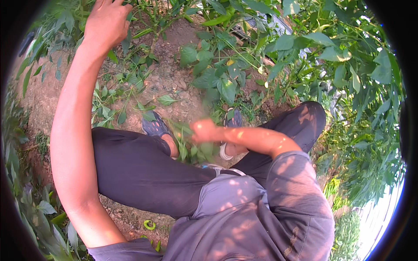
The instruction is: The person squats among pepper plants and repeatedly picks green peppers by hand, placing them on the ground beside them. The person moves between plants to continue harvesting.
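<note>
My left hand (106, 24) reaches forward at the upper left, against the foliage of a pepper plant (156, 24). Its fingertips run past the top edge, so what they touch is hidden. Low between my bent knees, my right hand (204, 130) is curled and blurred by motion. Leafy green stems (187, 143) come out from under it, blurred as well, and it appears to grip them. A long green pepper (218, 21) hangs on the plants ahead, to the right of my left hand.
Dense pepper plants (326, 49) crowd the right side, with plastic sheeting (277, 24) behind them. Cut or fallen leafy sprigs (106, 106) lie on bare soil (169, 78). My clogs (155, 124) stand on it. A curled green pepper (149, 224) lies beside my left thigh.
</note>
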Demonstrator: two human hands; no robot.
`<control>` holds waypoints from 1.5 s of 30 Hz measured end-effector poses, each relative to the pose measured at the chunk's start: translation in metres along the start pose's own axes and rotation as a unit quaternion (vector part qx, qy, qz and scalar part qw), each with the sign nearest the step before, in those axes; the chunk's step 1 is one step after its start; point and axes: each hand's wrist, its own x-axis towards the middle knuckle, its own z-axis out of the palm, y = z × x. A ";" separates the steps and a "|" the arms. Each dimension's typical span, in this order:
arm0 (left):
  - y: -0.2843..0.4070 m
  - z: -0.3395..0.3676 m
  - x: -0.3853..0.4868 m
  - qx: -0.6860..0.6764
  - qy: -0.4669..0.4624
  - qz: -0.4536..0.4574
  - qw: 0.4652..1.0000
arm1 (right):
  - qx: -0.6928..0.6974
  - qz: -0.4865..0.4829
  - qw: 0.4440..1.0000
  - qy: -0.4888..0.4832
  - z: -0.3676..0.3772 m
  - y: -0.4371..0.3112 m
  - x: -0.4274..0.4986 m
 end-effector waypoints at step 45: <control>0.010 0.009 0.072 0.032 0.037 -0.106 0.993 | 0.542 0.080 0.726 0.415 -0.452 0.228 0.060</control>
